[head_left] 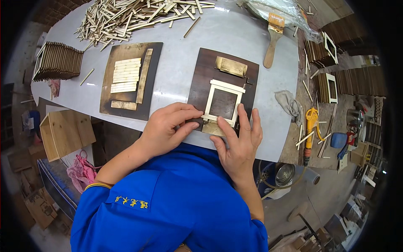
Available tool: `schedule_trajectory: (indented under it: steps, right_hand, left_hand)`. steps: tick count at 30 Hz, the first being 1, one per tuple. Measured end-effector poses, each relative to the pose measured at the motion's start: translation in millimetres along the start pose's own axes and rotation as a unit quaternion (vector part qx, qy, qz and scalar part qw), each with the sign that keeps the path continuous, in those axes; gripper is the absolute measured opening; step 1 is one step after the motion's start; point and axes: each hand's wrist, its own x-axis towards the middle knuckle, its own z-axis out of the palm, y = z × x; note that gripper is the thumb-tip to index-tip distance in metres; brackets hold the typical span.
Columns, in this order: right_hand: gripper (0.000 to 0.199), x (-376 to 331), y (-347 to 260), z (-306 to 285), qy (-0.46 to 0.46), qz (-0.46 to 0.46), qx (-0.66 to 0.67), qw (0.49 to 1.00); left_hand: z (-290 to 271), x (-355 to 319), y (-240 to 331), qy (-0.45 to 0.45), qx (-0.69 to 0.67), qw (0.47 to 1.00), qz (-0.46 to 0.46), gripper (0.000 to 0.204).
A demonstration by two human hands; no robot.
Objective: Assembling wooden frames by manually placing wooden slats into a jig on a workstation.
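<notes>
Both hands press a pale wooden frame onto a dark board at the desk edge. Left hand: fingers flat on frame's lower-left corner, grip open. Right hand: fingers spread along frame's bottom & right side, grip open. Stick pile & paintbrush farther back.

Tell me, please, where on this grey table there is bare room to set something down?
Bare grey table runs between the left dark board and the right dark board, and between the paintbrush and rag. The stick pile crowds the far edge; both hands fill the near edge.
</notes>
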Motion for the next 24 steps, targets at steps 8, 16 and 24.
schedule_trajectory:
  steps: [8,16,24]
  right_hand:
    - [0.042,-2,3,-1,0.006,0.01,-0.011,1.0]
    - [0.043,-4,10,-2,0.003,0.008,0.011,1.0]
    - [0.049,-5,16,-8,-0.005,0.013,0.05,0.999]
  left_hand:
    - [-3,0,6,-0.027,-0.07,0.996,-0.057,0.031]
    - [0,-4,7,-0.03,-0.063,0.996,-0.049,0.034]
    - [14,6,5,-0.03,0.14,0.986,0.081,0.037]
